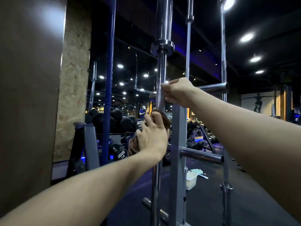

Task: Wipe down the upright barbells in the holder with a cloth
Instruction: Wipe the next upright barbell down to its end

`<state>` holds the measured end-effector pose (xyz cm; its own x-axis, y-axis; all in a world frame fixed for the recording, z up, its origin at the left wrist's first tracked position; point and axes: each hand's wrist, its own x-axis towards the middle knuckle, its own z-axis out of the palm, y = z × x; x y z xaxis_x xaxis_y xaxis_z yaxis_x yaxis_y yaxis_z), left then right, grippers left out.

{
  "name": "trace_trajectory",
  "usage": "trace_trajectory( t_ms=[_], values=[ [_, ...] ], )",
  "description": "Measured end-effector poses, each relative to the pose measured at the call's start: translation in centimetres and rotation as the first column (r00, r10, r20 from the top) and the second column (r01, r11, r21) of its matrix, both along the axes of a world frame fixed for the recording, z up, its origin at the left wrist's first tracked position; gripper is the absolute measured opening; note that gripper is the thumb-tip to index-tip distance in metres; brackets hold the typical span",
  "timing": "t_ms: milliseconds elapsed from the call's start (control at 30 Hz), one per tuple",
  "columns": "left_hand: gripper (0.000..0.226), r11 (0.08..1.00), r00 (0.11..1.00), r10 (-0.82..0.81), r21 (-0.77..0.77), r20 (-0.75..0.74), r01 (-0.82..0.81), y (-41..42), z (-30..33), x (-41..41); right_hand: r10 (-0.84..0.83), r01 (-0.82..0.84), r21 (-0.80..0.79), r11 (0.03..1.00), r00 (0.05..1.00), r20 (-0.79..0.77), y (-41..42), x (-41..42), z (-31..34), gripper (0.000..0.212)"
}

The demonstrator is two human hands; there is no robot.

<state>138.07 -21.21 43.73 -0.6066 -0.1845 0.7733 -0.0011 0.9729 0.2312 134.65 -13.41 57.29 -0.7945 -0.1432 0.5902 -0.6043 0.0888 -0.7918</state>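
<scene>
Plainly, left hand [151, 137] round cloth [160, 118], right hand [176, 92] round barbell [161, 70]; dumbbell [121, 154] "10".

The bar [161, 70] in the middle is shiny silver. The cloth [160, 117] is brown. At lower right, the tub [191, 179] is white.

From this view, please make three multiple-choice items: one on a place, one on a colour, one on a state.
1. Where is the white tub?
A on the floor
B on a peg
C in a hand

2. What colour is the cloth?
A white
B brown
C blue

3. What does the right hand do?
A hangs idle
B holds the cloth
C grips the barbell

Answers: 1 A, it stands on the floor behind the rack post. 2 B, brown cloth shows under the left hand. 3 C, its fingers wrap the bar.
</scene>
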Motion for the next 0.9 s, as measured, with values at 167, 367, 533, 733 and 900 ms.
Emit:
trace_trajectory(
  t_ms=[167, 367, 533, 733, 900],
  values=[
    [0.050, 0.985, 0.987, -0.074, 0.146, -0.145, 0.096, -0.3, 6.2, -0.8, -0.008, 0.008, 0.023, 1.000, 1.000, -0.030, -0.2, 0.2, 0.2, 0.018],
    [0.045, 0.958, 0.971, -0.177, 0.198, -0.163, 0.208, -0.8, 4.8, -0.9, 0.059, -0.059, -0.024, 0.998, 0.998, -0.032, 0.2, -0.9, -0.1, 0.012],
    [0.053, 0.990, 0.995, -0.094, 0.105, -0.037, 0.098, -0.7, -0.3, 0.3, 0.005, -0.007, -0.045, 0.999, 0.999, -0.040, 0.0, -1.0, -0.4, 0.011],
    [0.047, 0.956, 0.978, -0.145, 0.233, -0.151, 0.178, -0.8, 6.5, -0.9, -0.030, 0.033, 0.023, 0.999, 0.994, -0.104, -0.3, -1.1, 0.2, 0.010],
    [0.043, 0.968, 0.977, -0.129, 0.194, -0.167, 0.161, -0.3, 6.3, -1.1, -0.003, 0.002, -0.008, 1.000, 0.995, -0.101, 0.2, -0.9, 0.0, 0.017]
  ],
)
